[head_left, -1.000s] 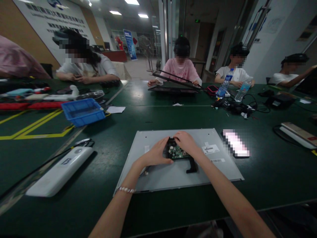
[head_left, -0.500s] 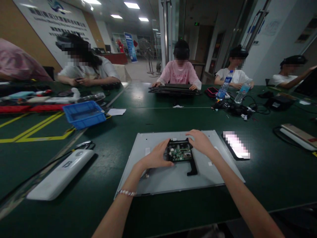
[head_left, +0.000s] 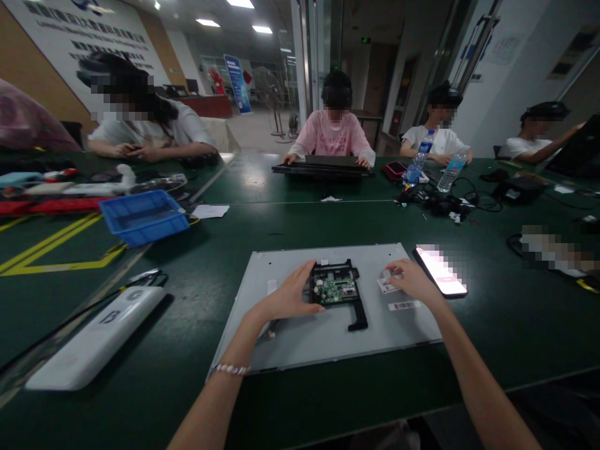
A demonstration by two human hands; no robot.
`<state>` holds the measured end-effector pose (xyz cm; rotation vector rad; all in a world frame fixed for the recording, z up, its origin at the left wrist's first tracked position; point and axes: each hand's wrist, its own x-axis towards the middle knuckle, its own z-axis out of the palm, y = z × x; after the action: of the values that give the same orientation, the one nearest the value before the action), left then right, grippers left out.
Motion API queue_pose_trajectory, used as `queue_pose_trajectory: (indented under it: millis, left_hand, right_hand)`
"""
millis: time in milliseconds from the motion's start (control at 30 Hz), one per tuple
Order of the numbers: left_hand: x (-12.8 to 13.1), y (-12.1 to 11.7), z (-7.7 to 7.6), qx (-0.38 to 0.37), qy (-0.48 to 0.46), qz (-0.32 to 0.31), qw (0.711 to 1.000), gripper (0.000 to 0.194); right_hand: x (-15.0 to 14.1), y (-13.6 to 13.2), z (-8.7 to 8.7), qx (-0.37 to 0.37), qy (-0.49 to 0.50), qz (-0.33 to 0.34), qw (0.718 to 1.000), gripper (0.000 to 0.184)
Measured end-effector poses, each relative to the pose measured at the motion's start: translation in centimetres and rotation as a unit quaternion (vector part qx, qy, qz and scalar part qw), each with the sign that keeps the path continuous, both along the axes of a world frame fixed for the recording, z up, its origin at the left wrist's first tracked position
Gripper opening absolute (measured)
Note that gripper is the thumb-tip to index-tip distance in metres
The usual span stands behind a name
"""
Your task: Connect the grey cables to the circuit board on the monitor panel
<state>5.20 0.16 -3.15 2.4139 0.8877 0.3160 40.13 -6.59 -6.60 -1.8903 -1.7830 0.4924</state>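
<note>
A grey metal back panel [head_left: 300, 331] lies flat on the green table in front of me. A small green circuit board in a black frame [head_left: 336, 289] sits at its middle. My left hand [head_left: 285, 297] rests on the panel with thumb and fingers against the board's left edge. My right hand [head_left: 410, 281] lies on the panel's right part, fingers bent over a white label [head_left: 387, 286], close to a lit phone [head_left: 439, 270]. Nothing shows inside that hand.
A white oblong device [head_left: 94, 337] lies at the left, a blue plastic bin [head_left: 143, 216] beyond it. Water bottles [head_left: 419, 164] and tangled cables [head_left: 440, 203] sit at the back right. Several people sit round the far side; one in pink holds a black panel [head_left: 323, 167].
My right hand left the top of the circuit board and moved right to the label near the phone. My left hand stayed at the board. The person in pink lowered their black panel flat.
</note>
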Motion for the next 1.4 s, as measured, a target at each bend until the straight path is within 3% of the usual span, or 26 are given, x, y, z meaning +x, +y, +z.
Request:
queue_pose_trajectory:
  millis: [133, 267, 400, 533, 733, 1000, 1400]
  left_hand:
    - [0.2, -0.3, 0.5, 0.001, 0.01, 0.005, 1.0, 0.104]
    - [0.7, -0.8, 1.4, 0.022, 0.019, 0.012, 1.0, 0.096]
    - [2.3, -1.7, 2.0, 0.098, 0.013, 0.031, 0.995, 0.077]
    - [4.9, -3.5, 2.2, 0.169, 0.018, 0.021, 0.985, 0.057]
    - [7.2, -5.4, 1.7, 0.196, 0.015, -0.012, 0.98, 0.04]
    - [7.4, -5.4, 0.9, 0.2, 0.023, -0.015, 0.979, 0.037]
    - [7.9, -5.8, 0.8, 0.24, 0.053, -0.046, 0.968, 0.028]
  right_hand:
    - [-0.3, -0.2, 0.1, 0.012, 0.021, -0.024, 0.999, 0.013]
    - [-0.6, -0.7, 0.4, 0.02, 0.105, -0.048, 0.993, 0.013]
    - [-2.0, -1.2, 0.9, -0.028, 0.254, -0.039, 0.966, 0.03]
    - [-3.8, -1.4, 1.4, -0.064, 0.326, -0.008, 0.943, 0.021]
    - [-5.4, -0.9, 1.0, -0.056, 0.343, 0.002, 0.938, 0.012]
    - [-6.5, -0.8, 0.7, -0.059, 0.321, 0.0, 0.945, 0.017]
    - [-7.2, -0.9, 0.0, 0.011, 0.269, 0.017, 0.963, 0.012]
